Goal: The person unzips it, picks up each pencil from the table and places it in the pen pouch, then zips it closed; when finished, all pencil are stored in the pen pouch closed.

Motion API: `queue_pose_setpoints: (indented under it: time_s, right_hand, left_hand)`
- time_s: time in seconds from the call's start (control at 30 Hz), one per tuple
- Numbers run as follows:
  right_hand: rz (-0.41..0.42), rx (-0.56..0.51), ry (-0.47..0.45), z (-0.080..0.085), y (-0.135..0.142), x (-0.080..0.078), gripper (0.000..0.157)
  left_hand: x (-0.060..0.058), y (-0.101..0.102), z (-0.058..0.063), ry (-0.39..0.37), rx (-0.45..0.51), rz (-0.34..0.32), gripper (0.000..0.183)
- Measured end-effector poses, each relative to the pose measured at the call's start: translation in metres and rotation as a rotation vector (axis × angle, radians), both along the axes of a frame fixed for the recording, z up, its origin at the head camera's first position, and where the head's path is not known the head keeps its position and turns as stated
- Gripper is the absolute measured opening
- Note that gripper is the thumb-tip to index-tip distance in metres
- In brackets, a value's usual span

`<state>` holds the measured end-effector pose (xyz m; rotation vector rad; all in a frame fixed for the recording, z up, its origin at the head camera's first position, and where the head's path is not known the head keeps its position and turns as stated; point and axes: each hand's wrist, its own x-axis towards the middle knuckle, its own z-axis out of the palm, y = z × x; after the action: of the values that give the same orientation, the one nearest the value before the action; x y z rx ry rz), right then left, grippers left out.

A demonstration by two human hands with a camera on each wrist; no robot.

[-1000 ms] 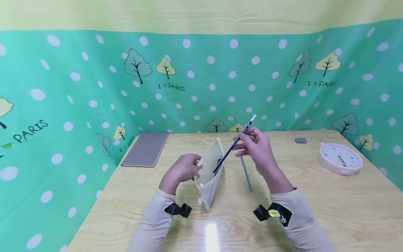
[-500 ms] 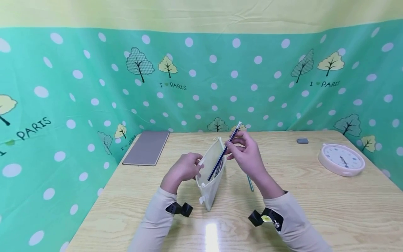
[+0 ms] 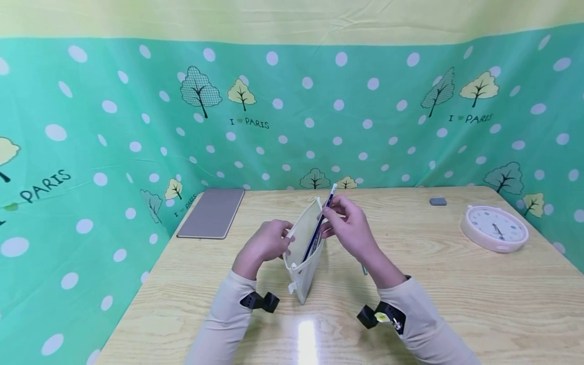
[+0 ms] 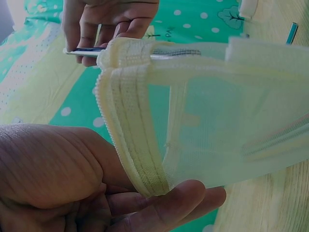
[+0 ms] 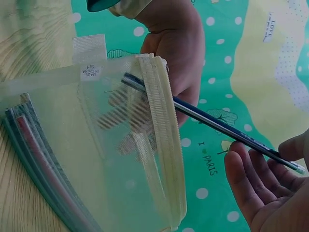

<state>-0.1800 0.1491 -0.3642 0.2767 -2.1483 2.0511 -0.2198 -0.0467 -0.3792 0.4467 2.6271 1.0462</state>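
A cream mesh zip pouch [image 3: 304,276] stands upright on the table with its mouth open. My left hand [image 3: 269,241] grips the left edge of that mouth; in the left wrist view its fingers hold the zipper band [image 4: 137,130]. My right hand [image 3: 349,223] pinches a dark blue pencil [image 5: 217,128] near its white-tipped end. The pencil slants down, its lower end inside the pouch, showing through the mesh in the right wrist view. Several other pencils [image 5: 43,159], one reddish, lie inside at the bottom. A teal pencil [image 3: 364,270] on the table is mostly hidden behind my right arm.
A grey notebook [image 3: 212,213] lies at the back left of the wooden table [image 3: 182,304]. Toward the back right are a small grey eraser [image 3: 438,202] and a round pink-rimmed clock [image 3: 495,229]. A green dotted curtain [image 3: 255,152] hangs behind.
My right hand has moved left and down, lowering the blue pencil into the pouch and tilting it more upright. The right arm now covers most of the teal pencil. My left hand stays on the pouch.
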Motion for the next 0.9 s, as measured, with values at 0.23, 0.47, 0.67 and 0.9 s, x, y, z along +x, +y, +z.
queue_pose_setpoints:
  time_s: [0.23, 0.47, 0.67, 0.9]
  right_hand:
    - [0.010, 0.041, 0.001, -0.0025, -0.0010, -0.0005, 0.011]
    - [-0.010, 0.115, 0.057, -0.0051, 0.0001, -0.0023, 0.009]
    - [0.016, 0.149, 0.063, -0.0058, -0.0002, -0.0019, 0.010]
    - [0.043, 0.330, 0.049, -0.0075, 0.0007, -0.0007, 0.009]
  left_hand:
    - [-0.0002, -0.0004, 0.0000, 0.020, -0.028, -0.007, 0.030]
    - [-0.0008, -0.0002, 0.0007, 0.017, -0.033, -0.004, 0.030]
    - [0.0003, 0.0003, 0.0002, 0.012, -0.037, -0.018, 0.031]
    - [-0.0012, 0.0014, 0.0003, 0.010, -0.042, -0.013, 0.030]
